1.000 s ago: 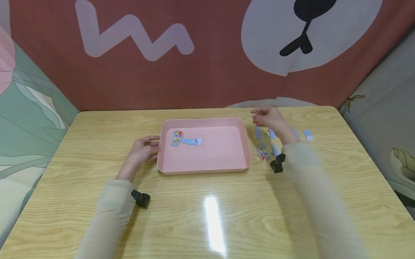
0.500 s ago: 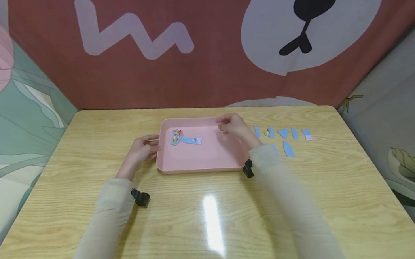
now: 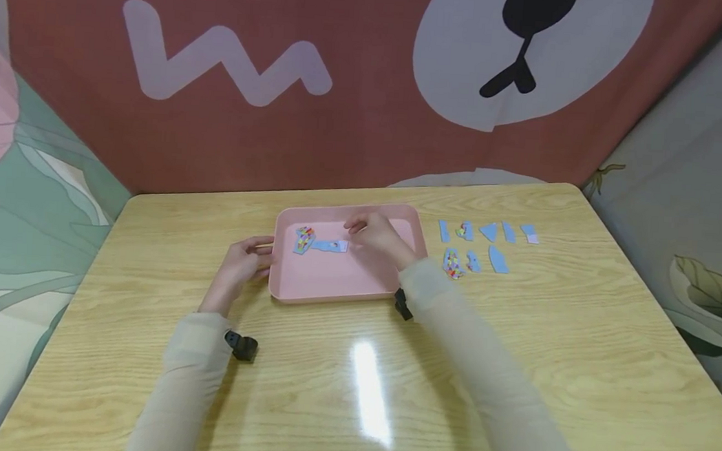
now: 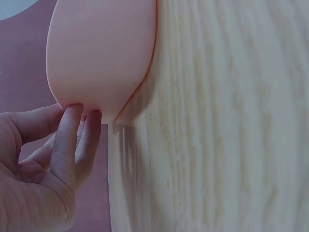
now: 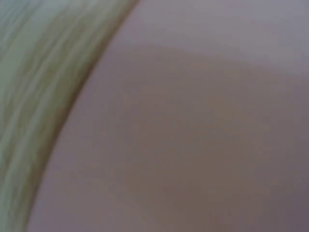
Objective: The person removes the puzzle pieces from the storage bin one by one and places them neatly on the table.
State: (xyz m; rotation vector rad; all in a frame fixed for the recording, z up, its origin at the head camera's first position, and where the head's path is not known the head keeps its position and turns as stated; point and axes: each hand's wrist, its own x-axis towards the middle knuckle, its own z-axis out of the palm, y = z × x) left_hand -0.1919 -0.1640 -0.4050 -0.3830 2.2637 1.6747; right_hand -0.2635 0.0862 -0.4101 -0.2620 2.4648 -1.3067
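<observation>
A shallow pink tray (image 3: 308, 284) stands on the wooden table with a few flat puzzle pieces inside. One piece (image 3: 304, 239) has a multicoloured pattern; beside it lies a long blue piece (image 3: 329, 246) with a pale end. My left hand (image 3: 242, 263) touches the tray's left end, its fairly straight fingers (image 4: 67, 140) against the outer wall. Over the tray, my right hand (image 3: 377, 235) has its fingertips drawn together just above the blue piece's pale end. I cannot tell whether it holds a piece. The right wrist view shows only blurred pink tray and table edge.
Right of the tray, several puzzle pieces lie in two rows, among them a colourful piece (image 3: 453, 262), a blue triangular piece (image 3: 488, 231) and a blue pointed piece (image 3: 498, 259). A red patterned curtain (image 3: 366, 143) hangs behind the wooden table (image 3: 300, 401).
My right hand has moved left from above the loose pieces to over the tray, near the pieces inside it. The left hand stays at the tray's left end.
</observation>
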